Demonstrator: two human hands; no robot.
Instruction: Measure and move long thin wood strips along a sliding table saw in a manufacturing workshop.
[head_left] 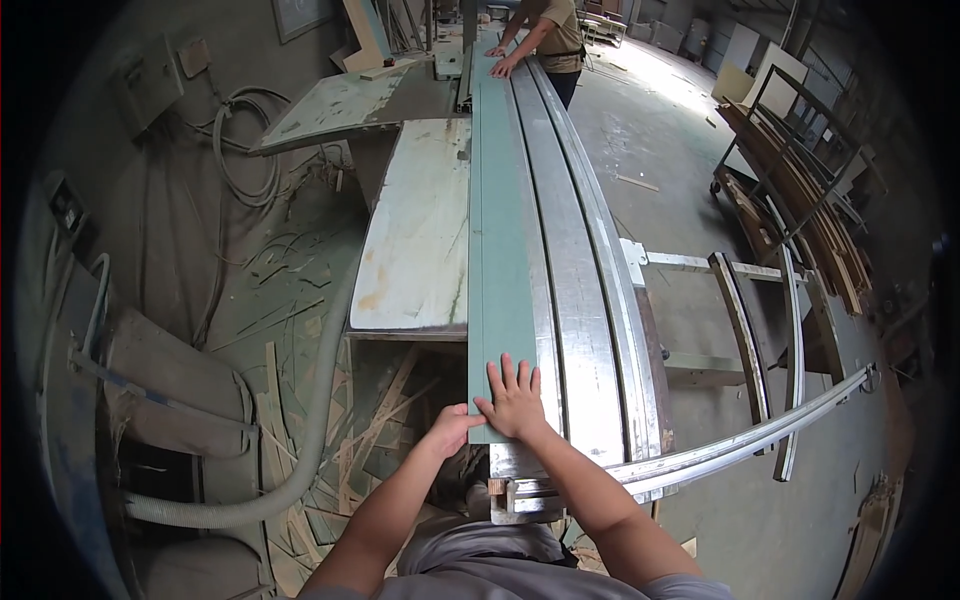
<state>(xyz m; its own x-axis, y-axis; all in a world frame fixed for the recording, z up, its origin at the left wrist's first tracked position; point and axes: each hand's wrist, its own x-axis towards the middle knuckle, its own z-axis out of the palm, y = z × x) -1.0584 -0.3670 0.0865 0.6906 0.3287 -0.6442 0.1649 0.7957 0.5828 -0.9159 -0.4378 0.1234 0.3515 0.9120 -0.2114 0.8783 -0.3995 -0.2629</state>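
Observation:
A long green board (505,230) lies lengthwise along the metal sliding table of a panel saw, its near end in front of me. A thin straight line runs along it close to its left edge. My left hand (455,430) is closed on the near left corner, thumb on top, with the other fingers partly hidden. Flat on the board's near end rests my right hand (512,398), palm down with fingers spread. At the far end, a co-worker's hands (498,62) press on the same board.
The grooved metal sliding table (585,330) runs along the board's right side. A pale worn side table (415,230) adjoins its left. A silver rail (740,440) sticks out to the right. Offcuts (370,430) and a grey hose (320,420) lie at left; a wood-loaded rack (800,200) stands right.

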